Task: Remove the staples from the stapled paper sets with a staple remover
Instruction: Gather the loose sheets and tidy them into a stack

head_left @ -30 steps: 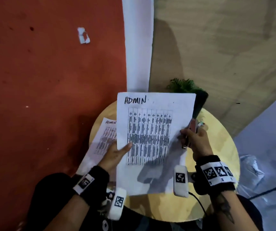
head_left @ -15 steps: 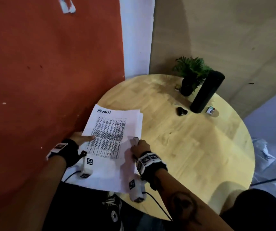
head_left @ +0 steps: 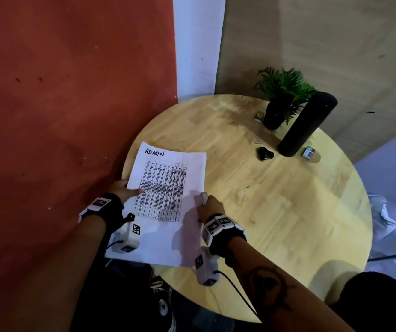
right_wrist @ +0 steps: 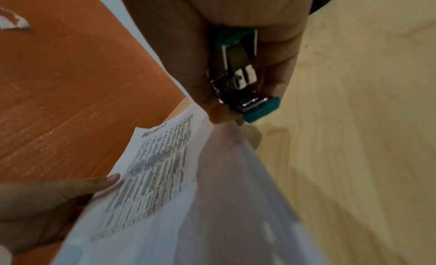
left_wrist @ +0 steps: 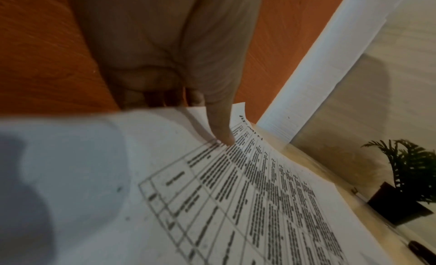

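Observation:
A white paper set [head_left: 166,178] headed "ADMIN" with a printed table lies on the left part of the round wooden table [head_left: 276,212], its near end hanging over the rim. My left hand [head_left: 125,189] pinches its left edge: in the left wrist view the thumb [left_wrist: 219,127] presses on the paper set [left_wrist: 235,203] and the fingers curl beneath. My right hand [head_left: 210,206] grips a teal and metal staple remover [head_left: 204,197] at the right edge. In the right wrist view the staple remover [right_wrist: 247,101] sits in the fist, thumb touching the paper set [right_wrist: 160,166].
At the table's far side stand a potted plant [head_left: 283,99] and a tall black cylinder [head_left: 304,125]. Near them lie a small black object [head_left: 265,153] and two small boxes [head_left: 309,152] [head_left: 259,116]. An orange-red wall [head_left: 60,104] runs close along the left.
A second ago both hands held the paper set upright before the camera. It now lies flat on the table's left side, the sheets squared up, with both hands still at its edges.

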The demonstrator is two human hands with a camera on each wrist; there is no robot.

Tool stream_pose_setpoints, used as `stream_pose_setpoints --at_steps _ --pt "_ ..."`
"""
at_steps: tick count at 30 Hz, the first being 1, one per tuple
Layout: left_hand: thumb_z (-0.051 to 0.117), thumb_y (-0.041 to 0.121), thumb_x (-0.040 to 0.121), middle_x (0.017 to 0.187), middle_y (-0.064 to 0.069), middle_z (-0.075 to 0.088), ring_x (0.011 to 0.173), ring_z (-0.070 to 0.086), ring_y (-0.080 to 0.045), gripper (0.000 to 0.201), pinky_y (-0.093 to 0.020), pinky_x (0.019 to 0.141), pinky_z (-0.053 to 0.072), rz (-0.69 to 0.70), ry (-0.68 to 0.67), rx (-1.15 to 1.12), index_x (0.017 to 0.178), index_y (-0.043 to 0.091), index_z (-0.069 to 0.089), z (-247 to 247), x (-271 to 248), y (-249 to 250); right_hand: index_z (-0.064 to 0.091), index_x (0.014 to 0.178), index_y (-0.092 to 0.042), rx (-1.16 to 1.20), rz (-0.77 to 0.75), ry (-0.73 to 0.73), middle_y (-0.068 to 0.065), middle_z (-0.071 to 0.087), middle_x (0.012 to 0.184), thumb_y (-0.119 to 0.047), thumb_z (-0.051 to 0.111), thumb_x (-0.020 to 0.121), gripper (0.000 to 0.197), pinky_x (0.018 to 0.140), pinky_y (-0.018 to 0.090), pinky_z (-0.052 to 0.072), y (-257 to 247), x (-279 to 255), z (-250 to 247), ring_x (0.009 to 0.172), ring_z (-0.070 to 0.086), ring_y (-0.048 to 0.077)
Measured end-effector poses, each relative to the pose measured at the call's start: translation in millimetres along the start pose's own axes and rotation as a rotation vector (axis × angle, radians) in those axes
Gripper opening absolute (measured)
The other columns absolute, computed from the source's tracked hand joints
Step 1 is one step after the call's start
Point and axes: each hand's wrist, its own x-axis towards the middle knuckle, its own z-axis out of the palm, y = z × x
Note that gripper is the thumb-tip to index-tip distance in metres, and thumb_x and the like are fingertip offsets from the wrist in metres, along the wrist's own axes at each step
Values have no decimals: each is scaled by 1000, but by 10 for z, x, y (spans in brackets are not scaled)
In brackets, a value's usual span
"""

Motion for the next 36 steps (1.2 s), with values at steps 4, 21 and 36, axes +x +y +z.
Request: stream_pose_setpoints --at_steps 4,21,36 --pt "72 32 82 116 -18 64 106 61 -33 47 -36 90 48 17 -17 208 115 1 62 -2 -100 -10 55 110 -1 49 22 -7 20 65 109 -13 47 86 27 82 35 52 71 -7 55 97 63 35" --pt "79 17 74 142 -16 46 126 48 -32 87 -42 101 42 196 -153 401 147 19 31 1424 -675 353 52 120 4 170 248 245 25 55 124 -30 36 99 43 91 36 42 1094 -142 -806 114 53 37" --pt "70 33 83 160 -5 -8 147 -2 -28 88 -43 119 13 449 -407 977 150 33 13 2067 -1322 718 46 115 3 -46 54 225 24 46 121 -31 48 94 40 90 38 42 1460 -462 -708 115 48 37"
